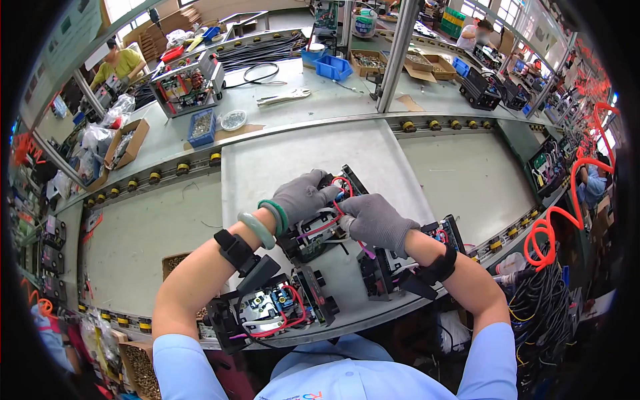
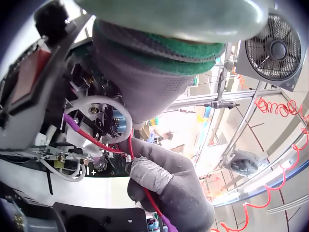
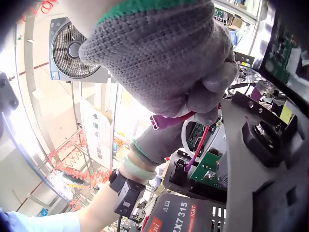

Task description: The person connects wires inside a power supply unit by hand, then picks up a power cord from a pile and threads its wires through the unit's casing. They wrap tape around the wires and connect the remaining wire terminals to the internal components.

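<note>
Both hands, in grey gloves, work over an open electrical unit (image 1: pixel 310 248) in the middle of the bench. My left hand (image 1: pixel 303 199) reaches over its far end; its fingertips are hidden in the left wrist view, and I cannot tell what they hold. Close beside it, my right hand (image 1: pixel 380 223) pinches a red wire (image 2: pixel 150 200) between thumb and fingers. White tape (image 2: pixel 150 175) wraps one right finger. The wire's purple-sleeved end with a ring terminal (image 3: pixel 154 122) sticks out from the right hand. A white tube loop (image 2: pixel 126 116) arches over the unit's inside parts.
Two more open units stand near the front edge, one at left (image 1: pixel 273 307) and one at right (image 1: pixel 380 273). A white board (image 1: pixel 267 153) lies under the work between roller tracks (image 1: pixel 155 177). Beyond are blue bins (image 1: pixel 333 67), pliers (image 1: pixel 285 97) and a metal post (image 1: pixel 400 57).
</note>
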### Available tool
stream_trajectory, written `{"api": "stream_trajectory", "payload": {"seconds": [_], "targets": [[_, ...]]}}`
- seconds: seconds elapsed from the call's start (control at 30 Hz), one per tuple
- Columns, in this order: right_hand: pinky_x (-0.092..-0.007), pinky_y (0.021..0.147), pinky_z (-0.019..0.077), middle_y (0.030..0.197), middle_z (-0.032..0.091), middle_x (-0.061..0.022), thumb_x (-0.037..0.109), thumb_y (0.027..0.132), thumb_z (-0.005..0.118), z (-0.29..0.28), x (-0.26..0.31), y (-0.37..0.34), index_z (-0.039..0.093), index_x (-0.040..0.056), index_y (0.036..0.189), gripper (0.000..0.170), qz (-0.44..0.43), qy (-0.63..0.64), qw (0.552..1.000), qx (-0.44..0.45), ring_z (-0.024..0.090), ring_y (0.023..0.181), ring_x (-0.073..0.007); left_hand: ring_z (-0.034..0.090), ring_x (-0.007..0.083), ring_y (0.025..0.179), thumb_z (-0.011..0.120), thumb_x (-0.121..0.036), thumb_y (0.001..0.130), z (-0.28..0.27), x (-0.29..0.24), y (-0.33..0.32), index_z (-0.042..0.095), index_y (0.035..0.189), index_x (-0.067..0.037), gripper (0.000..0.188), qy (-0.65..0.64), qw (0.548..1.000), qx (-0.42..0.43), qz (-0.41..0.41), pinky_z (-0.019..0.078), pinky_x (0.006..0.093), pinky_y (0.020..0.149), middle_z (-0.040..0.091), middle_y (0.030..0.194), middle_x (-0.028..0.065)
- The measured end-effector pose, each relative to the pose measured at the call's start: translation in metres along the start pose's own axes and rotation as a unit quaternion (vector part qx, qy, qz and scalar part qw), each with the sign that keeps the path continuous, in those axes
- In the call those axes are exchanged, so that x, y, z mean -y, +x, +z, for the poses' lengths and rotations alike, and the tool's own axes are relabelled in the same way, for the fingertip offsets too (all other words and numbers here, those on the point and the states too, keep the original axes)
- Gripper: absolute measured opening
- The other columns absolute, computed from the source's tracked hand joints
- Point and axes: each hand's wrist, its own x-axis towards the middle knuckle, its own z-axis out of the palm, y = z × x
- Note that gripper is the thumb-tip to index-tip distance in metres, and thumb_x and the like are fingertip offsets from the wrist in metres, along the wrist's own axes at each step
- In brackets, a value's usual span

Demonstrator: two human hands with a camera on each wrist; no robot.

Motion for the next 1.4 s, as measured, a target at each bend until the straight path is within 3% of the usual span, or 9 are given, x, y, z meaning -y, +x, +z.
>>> {"api": "stream_trajectory", "payload": {"seconds": [0.33,0.4,0.53,0.6,0.83,0.97,1.07,1.23,1.4], "targets": [[-0.0482,0.077,0.0513,0.082,0.066,-0.0211,0.021,0.087,0.06,0.001,-0.004,0.0,0.064,0.0031,0.086,0.019,0.004,0.035,0.999,0.019,0.065,0.083,-0.0397,0.063,0.0354,0.114,0.04,-0.05,0.101,0.002,-0.001,0.007,0.05,0.133,-0.002,0.058,0.197,0.98,-0.012,0.033,0.0479,0.0448,0.1,0.062,0.125,0.0241],[-0.0401,0.067,0.0498,0.071,0.061,-0.0194,0.014,0.09,0.059,0.003,-0.004,0.0,0.066,0.0001,0.091,0.016,-0.004,0.035,0.999,0.01,0.062,0.067,-0.0305,0.063,0.0355,0.115,0.039,-0.048,0.101,0.001,-0.011,0.001,0.051,0.132,-0.001,0.057,0.206,0.978,-0.01,0.02,0.0474,0.045,0.1,0.061,0.125,0.0239],[-0.0395,0.067,0.0501,0.072,0.062,-0.0185,0.014,0.09,0.059,0.001,-0.002,-0.001,0.066,-0.0004,0.091,0.016,0.0,0.031,0.999,0.016,0.063,0.067,-0.0288,0.057,0.0392,0.119,0.043,-0.041,0.101,-0.002,-0.016,-0.001,0.049,0.133,0.001,0.053,0.216,0.976,0.005,0.026,0.0447,0.0459,0.102,0.057,0.128,0.026],[-0.0473,0.078,0.0525,0.082,0.067,-0.021,0.02,0.088,0.062,0.002,-0.003,0.0,0.066,0.0027,0.088,0.018,0.024,0.074,0.997,0.016,0.066,0.085,-0.0396,0.058,0.0393,0.119,0.043,-0.042,0.102,-0.003,-0.011,0.001,0.048,0.132,0.002,0.054,0.22,0.975,0.007,0.034,0.0448,0.0465,0.102,0.057,0.128,0.0263],[-0.0478,0.081,0.0532,0.086,0.068,-0.0207,0.02,0.089,0.061,0.004,0.002,-0.001,0.066,0.0032,0.093,0.018,0.049,0.033,0.997,0.051,0.067,0.087,-0.0392,0.058,0.0379,0.119,0.042,-0.043,0.103,0.0,-0.027,-0.001,0.049,0.132,0.002,0.054,0.294,0.955,0.019,0.008,0.0457,0.0466,0.102,0.058,0.126,0.0249],[-0.0459,0.074,0.0534,0.081,0.067,-0.0204,0.018,0.089,0.062,0.019,0.006,-0.005,0.065,0.0043,0.106,0.022,0.027,-0.082,0.996,-0.031,0.067,0.08,-0.039,0.059,0.035,0.12,0.044,-0.044,0.102,-0.007,-0.029,0.002,0.047,0.135,0.003,0.058,0.315,0.949,0.035,-0.004,0.0461,0.0439,0.102,0.059,0.128,0.0247],[-0.0456,0.077,0.0543,0.089,0.07,-0.0206,0.019,0.089,0.063,0.014,0.008,-0.019,0.065,0.0069,0.116,0.03,0.03,-0.064,0.996,-0.053,0.068,0.087,-0.0399,0.058,0.0239,0.119,0.056,-0.043,0.098,-0.018,-0.01,0.011,0.04,0.145,0.003,0.068,0.002,0.99,0.136,-0.033,0.0468,0.0348,0.102,0.059,0.131,0.0196],[-0.0455,0.081,0.0543,0.094,0.072,-0.0148,0.025,0.09,0.064,0.009,-0.003,-0.029,0.062,0.0141,0.126,0.038,0.035,0.086,0.994,-0.058,0.07,0.089,-0.0343,0.06,0.02,0.116,0.068,-0.042,0.092,-0.017,-0.007,0.016,0.047,0.141,0.0,0.068,0.0,0.992,0.117,-0.056,0.0482,0.0328,0.102,0.061,0.128,0.0149],[-0.0402,0.075,0.0558,0.09,0.073,-0.0097,0.014,0.089,0.064,0.028,-0.008,-0.048,0.075,0.016,0.105,0.019,0.01,0.212,0.966,-0.145,0.071,0.084,-0.0285,0.06,0.0167,0.114,0.069,-0.038,0.094,-0.026,-0.02,0.013,0.046,0.141,-0.001,0.064,-0.023,0.979,0.176,-0.098,0.0493,0.0315,0.1,0.061,0.126,0.0133]]}}
